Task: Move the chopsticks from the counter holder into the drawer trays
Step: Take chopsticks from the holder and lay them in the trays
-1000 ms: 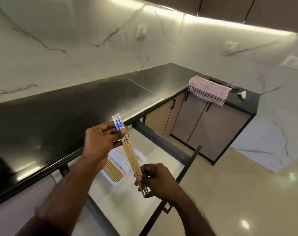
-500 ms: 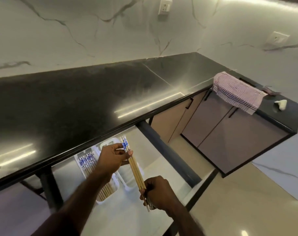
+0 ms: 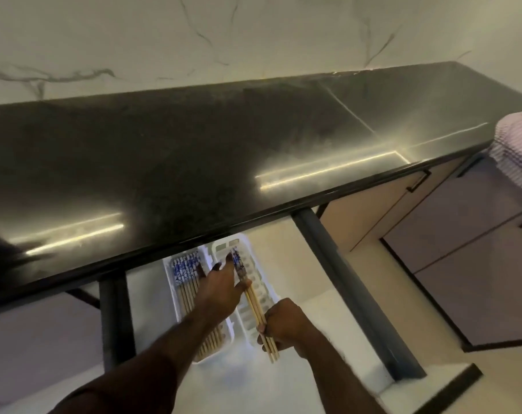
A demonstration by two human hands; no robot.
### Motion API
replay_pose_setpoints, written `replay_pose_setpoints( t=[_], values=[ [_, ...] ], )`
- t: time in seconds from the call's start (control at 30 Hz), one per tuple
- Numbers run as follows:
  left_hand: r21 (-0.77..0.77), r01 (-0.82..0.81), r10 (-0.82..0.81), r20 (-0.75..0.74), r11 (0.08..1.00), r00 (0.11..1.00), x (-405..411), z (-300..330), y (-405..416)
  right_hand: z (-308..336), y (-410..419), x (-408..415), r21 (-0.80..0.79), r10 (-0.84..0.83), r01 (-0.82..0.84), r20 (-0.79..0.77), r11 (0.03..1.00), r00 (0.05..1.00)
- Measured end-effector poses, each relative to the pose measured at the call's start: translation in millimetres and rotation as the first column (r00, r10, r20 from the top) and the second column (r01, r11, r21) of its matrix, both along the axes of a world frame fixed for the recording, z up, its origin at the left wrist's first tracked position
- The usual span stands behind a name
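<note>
A small bundle of chopsticks, pale wooden shafts with blue-and-white patterned tops, lies lengthwise over the right white tray in the open drawer, just under the front edge of the black table. The right hand grasps their plain ends with curled fingers. The left hand pinches the bundle near its patterned tops, forefinger stretched forward. The left tray beside it already holds a row of matching chopsticks.
</note>
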State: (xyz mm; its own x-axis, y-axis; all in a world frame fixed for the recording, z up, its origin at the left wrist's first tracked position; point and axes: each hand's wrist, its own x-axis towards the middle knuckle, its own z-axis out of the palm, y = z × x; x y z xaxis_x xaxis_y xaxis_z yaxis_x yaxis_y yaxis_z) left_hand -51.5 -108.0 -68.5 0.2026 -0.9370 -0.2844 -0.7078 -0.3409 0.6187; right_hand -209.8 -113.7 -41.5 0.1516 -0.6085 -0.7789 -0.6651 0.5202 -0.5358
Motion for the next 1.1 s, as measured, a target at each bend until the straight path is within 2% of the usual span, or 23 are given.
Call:
replay_pose_setpoints(
  t=[0.1,0.2,0.37,0.5,0.63,0.77,0.9,1.1],
  values=[
    [0.053,0.078,-0.088,0.231,0.996,0.969,-2,-14,-9,-15,-18,5,0.039,0.005,-0.004,-0.016,0.999,1.0],
    [0.127,0.193,-0.228,0.407,0.973,0.884,-3,-26,-14,-32,-31,12,0.083,0.055,-0.052,-0.034,0.995,0.998],
    [0.225,0.284,-0.362,0.552,0.932,0.751,-6,-38,-14,-60,-37,25,0.009,0.186,-0.186,-0.084,0.982,0.979],
    [0.323,0.285,-0.425,0.555,0.902,0.715,-12,-42,-21,-72,-32,32,-0.13,0.322,-0.362,-0.252,0.923,0.913],
    [0.385,0.313,-0.493,0.594,0.868,0.635,-16,-40,-27,-74,-23,33,-0.225,0.323,-0.407,-0.334,0.885,0.886],
    [0.407,0.307,-0.504,0.589,0.86,0.632,-16,-42,-33,-75,-8,30,-0.35,0.292,-0.441,-0.404,0.827,0.867],
    [0.406,0.332,-0.521,0.581,0.851,0.625,-15,-41,-33,-73,0,27,-0.412,0.271,-0.415,-0.364,0.811,0.891],
    [0.322,0.358,-0.48,0.549,0.877,0.684,-18,-29,-26,-53,3,20,-0.386,0.314,-0.43,-0.329,0.816,0.891]
  ],
)
